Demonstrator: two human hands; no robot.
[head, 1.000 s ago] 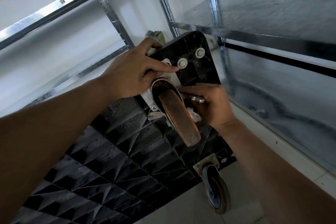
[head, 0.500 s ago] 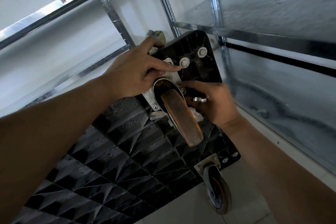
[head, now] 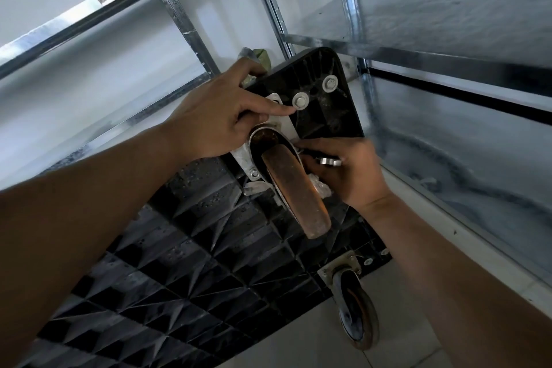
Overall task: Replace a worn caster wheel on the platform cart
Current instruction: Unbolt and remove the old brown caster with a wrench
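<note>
**Mid-repair, underside up**

The worn caster wheel (head: 295,191) sits at the far corner of the upturned platform cart (head: 185,263). The left hand (head: 215,116) holds its mounting plate (head: 239,158), index stretched toward a bolt (head: 300,101). The right hand (head: 349,170) pinches a small metal piece (head: 328,161) in its fingers (head: 310,148).

rack upright (head: 265,0) – 12 o'clock, slotted metal, leaning | crossbar (head: 74,21) – 10 o'clock, bare steel, against white wall (head: 89,78) | upper shelf (head: 448,9) – 1 o'clock, grey metal sheet | lower shelf (head: 466,164) – 3 o'clock, scuffed | greenish wad (head: 262,54) – 12 o'clock, near centre | tiled floor (head: 298,346) – 6 o'clock, pale
</note>
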